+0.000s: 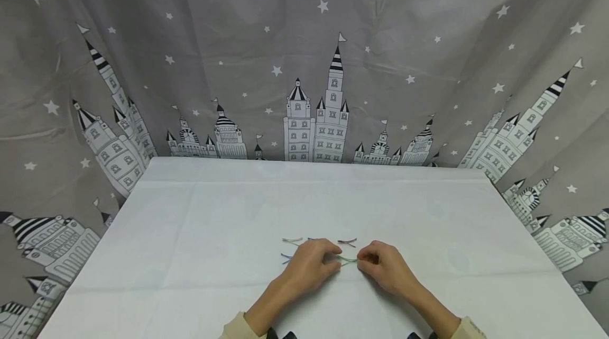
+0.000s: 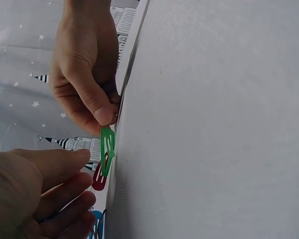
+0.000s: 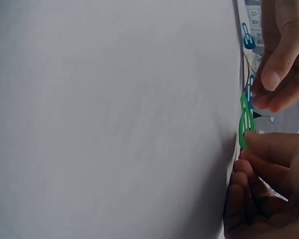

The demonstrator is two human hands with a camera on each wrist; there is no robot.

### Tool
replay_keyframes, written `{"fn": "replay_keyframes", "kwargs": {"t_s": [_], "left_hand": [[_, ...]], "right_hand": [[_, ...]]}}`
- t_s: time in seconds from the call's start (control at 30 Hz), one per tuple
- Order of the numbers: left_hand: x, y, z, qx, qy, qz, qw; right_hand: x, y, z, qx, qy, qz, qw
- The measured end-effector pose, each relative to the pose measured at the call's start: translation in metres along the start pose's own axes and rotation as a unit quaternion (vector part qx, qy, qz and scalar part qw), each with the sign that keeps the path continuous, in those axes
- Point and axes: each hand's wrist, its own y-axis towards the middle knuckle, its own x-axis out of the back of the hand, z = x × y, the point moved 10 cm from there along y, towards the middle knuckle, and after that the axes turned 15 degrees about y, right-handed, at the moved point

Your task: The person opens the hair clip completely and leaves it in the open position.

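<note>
My right hand (image 1: 387, 267) pinches one end of a green snap hair clip (image 3: 246, 119) between thumb and forefinger, just over the white table. The clip is sprung open, its two prongs spread toward my left hand (image 1: 309, 265). That hand holds nothing; its thumb and forefinger stand apart close to the clip's free end. In the left wrist view the green clip (image 2: 107, 149) overlaps a dark red hair clip (image 2: 98, 178) lying behind it. The red clip (image 1: 347, 242) is also sprung open.
Beyond my left hand lie more hair clips: a pale one (image 1: 292, 240) and a blue one (image 1: 285, 257), with another partly hidden behind the knuckles. The white cloth-covered table (image 1: 238, 207) ends at a grey curtain (image 1: 247, 27) printed with castles.
</note>
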Motion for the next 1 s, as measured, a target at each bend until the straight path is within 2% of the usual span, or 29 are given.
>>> {"fn": "replay_keyframes", "kwargs": {"t_s": [0.23, 0.43, 0.7, 0.87, 1.0], "left_hand": [[0.007, -0.002, 0.006, 0.020, -0.016, 0.000, 0.9997], [0.017, -0.005, 0.013, 0.024, -0.030, -0.009, 0.9992], [0.029, -0.012, 0.030, 0.052, -0.020, -0.028, 0.9981], [0.037, -0.017, 0.043, 0.079, -0.025, -0.036, 0.9959], [0.041, -0.020, 0.049, 0.084, -0.019, -0.048, 0.9952]], "right_hand": [[0.001, 0.000, -0.001, -0.009, 0.013, 0.003, 0.9999], [0.006, 0.000, 0.003, -0.003, 0.011, -0.017, 0.9998], [0.008, 0.004, 0.012, 0.012, 0.004, -0.040, 0.9991], [0.005, 0.008, 0.018, 0.028, 0.013, -0.038, 0.9988], [-0.002, 0.013, 0.025, 0.042, 0.022, -0.027, 0.9985]]}}
